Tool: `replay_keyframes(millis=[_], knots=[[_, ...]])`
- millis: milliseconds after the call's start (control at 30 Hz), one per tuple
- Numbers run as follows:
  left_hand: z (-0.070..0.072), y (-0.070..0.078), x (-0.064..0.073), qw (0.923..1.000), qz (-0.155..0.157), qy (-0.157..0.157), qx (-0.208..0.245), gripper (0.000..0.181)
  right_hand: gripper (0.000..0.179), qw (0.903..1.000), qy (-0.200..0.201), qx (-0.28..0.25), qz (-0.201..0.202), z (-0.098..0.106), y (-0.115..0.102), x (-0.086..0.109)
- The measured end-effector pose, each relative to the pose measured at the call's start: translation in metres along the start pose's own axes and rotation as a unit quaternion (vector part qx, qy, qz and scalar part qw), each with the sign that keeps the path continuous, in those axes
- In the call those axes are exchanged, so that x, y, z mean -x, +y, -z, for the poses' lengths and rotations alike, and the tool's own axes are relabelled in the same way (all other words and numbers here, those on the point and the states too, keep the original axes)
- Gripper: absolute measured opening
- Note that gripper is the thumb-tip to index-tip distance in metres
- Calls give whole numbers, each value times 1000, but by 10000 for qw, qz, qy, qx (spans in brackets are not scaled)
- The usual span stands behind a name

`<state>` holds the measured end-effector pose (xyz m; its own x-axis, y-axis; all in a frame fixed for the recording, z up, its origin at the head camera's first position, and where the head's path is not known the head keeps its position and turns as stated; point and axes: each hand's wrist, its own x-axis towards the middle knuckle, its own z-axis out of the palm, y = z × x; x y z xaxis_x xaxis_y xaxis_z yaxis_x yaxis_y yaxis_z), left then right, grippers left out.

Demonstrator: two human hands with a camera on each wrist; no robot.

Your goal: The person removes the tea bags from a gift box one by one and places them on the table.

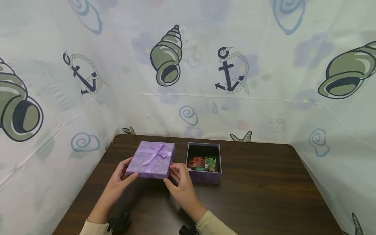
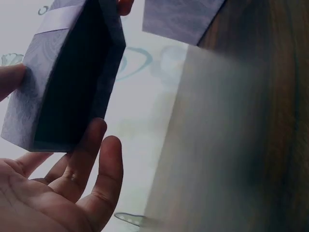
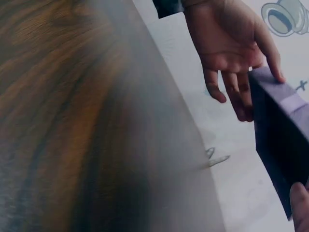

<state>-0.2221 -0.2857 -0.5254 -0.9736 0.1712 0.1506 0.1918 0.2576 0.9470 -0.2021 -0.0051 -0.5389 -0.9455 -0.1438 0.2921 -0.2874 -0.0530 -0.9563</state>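
Both hands hold a purple gift box lid (image 1: 152,161) with a lilac ribbon bow, raised off the table and bow side up. The left hand (image 1: 116,182) grips its left side, thumb on the front and fingers beneath. At the right front corner, the right hand (image 1: 182,184) pinches the lid between thumb and fingers. From below, the left wrist view shows the lid's dark hollow inside (image 2: 72,92). Just right of the right hand stands the open purple box base (image 1: 205,178). Inside lie several small colourful pieces (image 1: 201,163), one red and one green among them.
A dark brown wooden table (image 1: 264,189) carries the box. White cloth (image 1: 199,114) printed with shells and anchors hangs behind the table and along both sides. A black strap (image 1: 118,222) sits at the left wrist.
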Motion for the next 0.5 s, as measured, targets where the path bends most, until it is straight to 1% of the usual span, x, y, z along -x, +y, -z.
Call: replay_keyframes(millis=[100,200,267,333,433,500], knots=[[3,-9,2,9998,140,23,139,67,52,9988,-318,-364,33,0,11,3],[4,-19,3,9992,253,118,281,68,57,9940,-730,-806,-111,0,22,5],[5,-26,3,9984,363,163,413,69,61,9880,-1021,-1124,-279,1,30,6],[5,-33,3,9967,495,192,612,69,63,9806,-1229,-1472,-414,2,39,7],[7,-43,2,9951,639,165,732,68,62,9677,-1349,-2041,-601,3,53,5],[8,-48,0,9948,671,153,755,67,60,9605,-1355,-2339,-666,4,60,3]])
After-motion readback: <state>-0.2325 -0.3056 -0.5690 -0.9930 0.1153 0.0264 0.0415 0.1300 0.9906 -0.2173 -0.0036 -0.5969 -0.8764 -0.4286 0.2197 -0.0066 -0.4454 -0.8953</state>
